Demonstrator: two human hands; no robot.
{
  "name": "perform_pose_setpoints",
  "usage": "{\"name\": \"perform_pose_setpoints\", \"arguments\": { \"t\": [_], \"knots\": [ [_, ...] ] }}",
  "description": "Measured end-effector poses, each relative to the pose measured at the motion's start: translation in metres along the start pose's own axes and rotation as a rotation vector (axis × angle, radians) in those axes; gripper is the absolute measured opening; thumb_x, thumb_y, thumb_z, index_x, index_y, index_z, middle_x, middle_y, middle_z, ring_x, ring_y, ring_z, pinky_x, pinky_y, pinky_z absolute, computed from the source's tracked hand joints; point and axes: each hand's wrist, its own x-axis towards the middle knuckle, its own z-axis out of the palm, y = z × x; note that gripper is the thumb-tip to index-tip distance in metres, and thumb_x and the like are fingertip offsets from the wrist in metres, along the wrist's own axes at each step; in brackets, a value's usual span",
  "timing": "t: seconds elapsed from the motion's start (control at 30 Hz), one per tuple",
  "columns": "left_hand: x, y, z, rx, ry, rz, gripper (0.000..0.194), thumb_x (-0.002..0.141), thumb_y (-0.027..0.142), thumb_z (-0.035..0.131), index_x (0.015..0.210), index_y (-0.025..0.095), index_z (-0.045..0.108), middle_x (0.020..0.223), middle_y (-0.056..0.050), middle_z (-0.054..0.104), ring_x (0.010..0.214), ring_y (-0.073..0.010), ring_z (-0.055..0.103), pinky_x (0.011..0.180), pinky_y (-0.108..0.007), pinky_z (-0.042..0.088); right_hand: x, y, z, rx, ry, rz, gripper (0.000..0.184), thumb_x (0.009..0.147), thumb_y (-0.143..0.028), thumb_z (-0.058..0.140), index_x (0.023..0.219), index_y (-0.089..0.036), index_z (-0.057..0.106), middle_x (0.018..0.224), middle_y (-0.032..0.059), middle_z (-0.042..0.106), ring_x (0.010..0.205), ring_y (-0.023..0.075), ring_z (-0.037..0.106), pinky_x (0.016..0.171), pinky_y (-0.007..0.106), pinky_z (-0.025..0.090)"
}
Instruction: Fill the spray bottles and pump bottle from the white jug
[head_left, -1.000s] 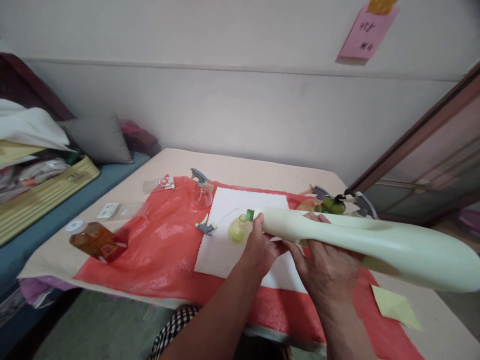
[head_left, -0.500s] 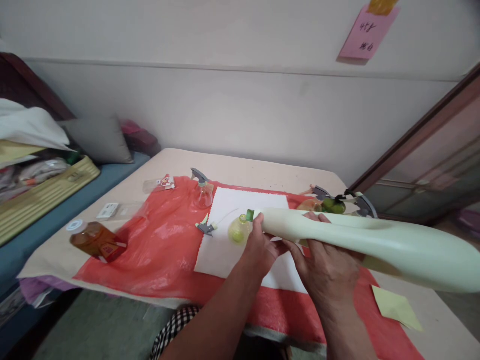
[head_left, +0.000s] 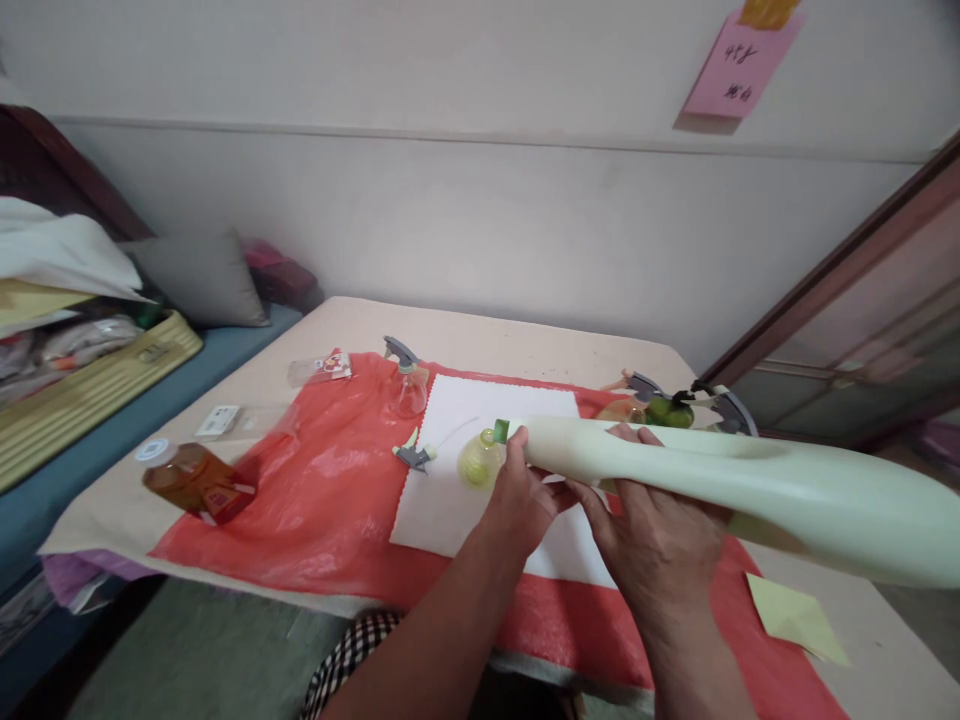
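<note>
A large pale green plastic jug [head_left: 750, 475] lies almost level across the right half of the view, its green-tipped narrow end [head_left: 501, 430] pointing left. My left hand [head_left: 525, 495] is closed around the narrow end. Farther right, my right hand [head_left: 656, 530] grips the jug's body from below. The green tip is right beside the open mouth of a yellowish, round spray bottle [head_left: 478, 462] on a white sheet [head_left: 442, 510]. Whether tip and mouth touch, I cannot tell. A grey trigger spray head [head_left: 414, 457] with a thin tube lies left of that bottle.
Red plastic sheeting [head_left: 330, 490] covers much of the table. A clear spray bottle [head_left: 409, 390] stands at the back, a bottle of amber liquid [head_left: 196, 480] at left. More trigger bottles, one green [head_left: 667, 410], are behind the jug. Yellow notes [head_left: 795, 615] lie at right.
The view has shifted very slightly. Both hands and the jug hold the same position over the white sheet.
</note>
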Motion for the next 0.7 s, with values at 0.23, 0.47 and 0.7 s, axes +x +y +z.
{"name": "perform_pose_setpoints", "arguments": {
  "t": [0.23,0.47,0.7],
  "knots": [
    [-0.0020,0.0004,0.0008,0.000,-0.015,0.007,0.050,0.092,0.057,0.052,0.119,0.017,0.065,0.108,-0.013,0.068,0.083,-0.0231,0.065,0.070,-0.035,0.058,0.0008,0.0003,0.0003,0.013,0.016,-0.011,0.061,0.091,-0.034,0.070,0.141,-0.004,0.052,0.123,0.0210,0.069,0.113,0.0331,0.067,0.103,0.044,0.045],
    [-0.0020,0.0006,0.0012,0.012,-0.024,-0.004,0.051,0.094,0.058,0.049,0.121,0.017,0.064,0.112,-0.014,0.068,0.081,-0.0227,0.065,0.069,-0.035,0.058,0.0022,-0.0003,-0.0005,0.014,0.024,-0.012,0.060,0.089,-0.032,0.072,0.139,-0.005,0.054,0.121,0.0199,0.071,0.111,0.0329,0.069,0.103,0.044,0.046],
    [-0.0025,0.0009,0.0023,0.019,-0.023,0.000,0.051,0.094,0.058,0.048,0.122,0.018,0.064,0.112,-0.013,0.066,0.079,-0.0220,0.064,0.070,-0.036,0.057,0.0008,-0.0005,-0.0014,0.012,0.020,-0.006,0.065,0.090,-0.033,0.070,0.146,-0.005,0.048,0.122,0.0202,0.070,0.114,0.0334,0.068,0.103,0.044,0.047]
  ]
}}
